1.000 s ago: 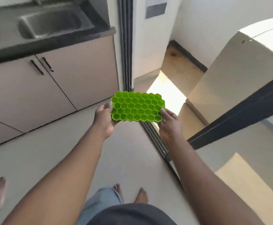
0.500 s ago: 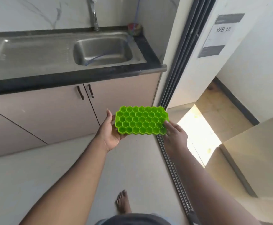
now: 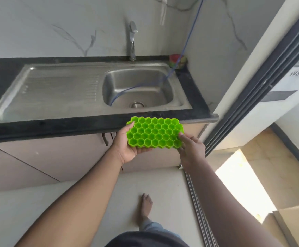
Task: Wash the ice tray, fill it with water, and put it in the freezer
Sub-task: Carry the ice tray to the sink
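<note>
Left hand (image 3: 127,148): holds the left end of the bright green honeycomb ice tray (image 3: 155,133).
Right hand (image 3: 191,148): pinches its right end.
Tray: in the air, just near the steel sink (image 3: 63,90).

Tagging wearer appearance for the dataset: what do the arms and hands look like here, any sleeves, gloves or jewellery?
Both arms are bare all the way up to the frame's bottom edge, no sleeves showing. The left hand and right hand wear no gloves; no rings, watch or bands visible. Nails are short and unpainted.
</note>
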A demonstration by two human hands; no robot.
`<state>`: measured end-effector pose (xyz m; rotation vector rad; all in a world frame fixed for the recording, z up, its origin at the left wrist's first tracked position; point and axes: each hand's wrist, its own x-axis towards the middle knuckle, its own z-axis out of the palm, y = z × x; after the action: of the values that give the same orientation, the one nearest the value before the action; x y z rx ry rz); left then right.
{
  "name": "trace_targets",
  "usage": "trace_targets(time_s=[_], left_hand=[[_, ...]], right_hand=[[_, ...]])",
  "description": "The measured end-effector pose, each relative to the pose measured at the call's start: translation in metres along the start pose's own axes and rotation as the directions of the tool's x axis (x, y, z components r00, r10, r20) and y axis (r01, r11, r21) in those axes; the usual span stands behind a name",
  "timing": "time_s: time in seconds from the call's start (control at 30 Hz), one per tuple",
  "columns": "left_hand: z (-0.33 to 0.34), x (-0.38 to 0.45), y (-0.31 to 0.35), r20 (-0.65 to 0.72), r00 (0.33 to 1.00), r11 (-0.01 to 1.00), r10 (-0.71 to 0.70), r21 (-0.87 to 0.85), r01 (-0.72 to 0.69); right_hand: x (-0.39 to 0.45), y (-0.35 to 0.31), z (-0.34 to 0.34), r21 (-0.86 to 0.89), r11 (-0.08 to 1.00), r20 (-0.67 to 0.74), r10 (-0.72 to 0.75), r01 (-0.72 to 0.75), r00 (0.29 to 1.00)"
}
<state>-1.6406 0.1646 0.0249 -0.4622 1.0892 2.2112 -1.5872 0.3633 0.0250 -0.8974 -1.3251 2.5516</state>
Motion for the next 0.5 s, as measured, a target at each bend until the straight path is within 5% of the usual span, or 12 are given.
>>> trace_targets(time_s=[0.17,0.3,0.4,0.5], left_hand=[[0.018,0.072,0.073,-0.08,0.996,0.999,0.035,-0.017,-0.036],[0.023,0.119,0.124,-0.117,0.991,0.993,0.067,-0.091,-0.078],[0.019,0.15,0.153,-0.151,0.985,0.988,0.079,-0.122,-0.098],[0.019,0.181,0.176,-0.197,0.976,0.981,0.093,-0.147,-0.124]], right_hand=[[0.088,-0.042,0.062,-0.225,0.974,0.113,0.032,-0.005,0.993],[0.145,-0.063,0.108,-0.193,0.981,0.176,0.052,-0.018,0.983],[0.183,-0.069,0.14,-0.192,0.98,0.088,0.074,-0.056,0.993],[0.224,-0.072,0.161,-0.496,0.868,0.091,0.075,-0.02,0.993]])
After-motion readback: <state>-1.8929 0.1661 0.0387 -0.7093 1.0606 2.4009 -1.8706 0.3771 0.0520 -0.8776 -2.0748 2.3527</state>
